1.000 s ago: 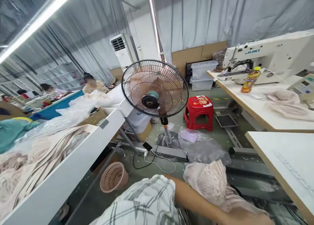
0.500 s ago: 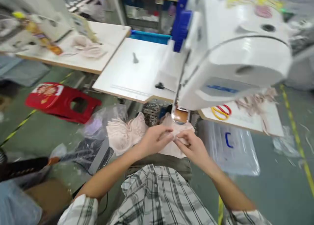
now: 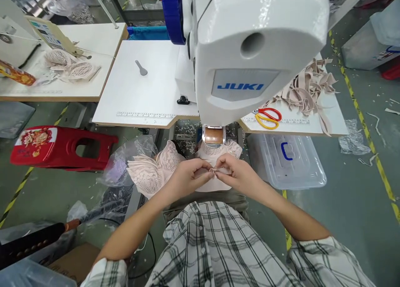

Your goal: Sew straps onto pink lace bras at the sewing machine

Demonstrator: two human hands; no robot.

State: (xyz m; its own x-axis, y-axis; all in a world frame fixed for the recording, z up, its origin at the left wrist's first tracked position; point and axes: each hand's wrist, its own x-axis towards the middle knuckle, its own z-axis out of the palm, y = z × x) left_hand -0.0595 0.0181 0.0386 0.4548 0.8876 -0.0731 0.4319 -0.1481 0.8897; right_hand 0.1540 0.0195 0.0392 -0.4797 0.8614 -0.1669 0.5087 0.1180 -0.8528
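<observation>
- Left hand (image 3: 186, 179) and right hand (image 3: 238, 176) meet in front of the body, fingertips almost touching at the centre.
- Both hands are closed in a pinch on a small edge of the pink lace garment (image 3: 215, 182); L thumb and fingers are curled on it from the left, R fingers from the right.
- The garment lies under and between the hands, approx. over the lap, just below the foot of the sewing machine (image 3: 250, 49).
- One lace cup (image 3: 150, 174) of the same piece hangs out to the left of the L hand, over a crumpled plastic bag (image 3: 125, 162).
- A brown metal part (image 3: 214, 135) at the bottom of the machine sits directly above the hands, near but not touching them.
- The machine is white w/ a blue wheel (image 3: 171, 11) on its left side and the word JUKI on the front.
- It stands on a white work table (image 3: 137, 95); a ruler strip runs along the front edge, and a small grey tool (image 3: 140, 67) lies on the top.
- On the right of the machine: scissors w/ red and yellow handles (image 3: 267, 117), and a heap of beige straps (image 3: 308, 89).
- Under the table on the right is a clear plastic box (image 3: 290, 162) w/ a blue handle.
- At left, a red stool (image 3: 62, 147) lies on its side on the green floor.
- Far left, another table (image 3: 71, 86) carries more lace pieces (image 3: 70, 66).
- The person wears a checked shirt (image 3: 212, 249); both forearms are bare.
</observation>
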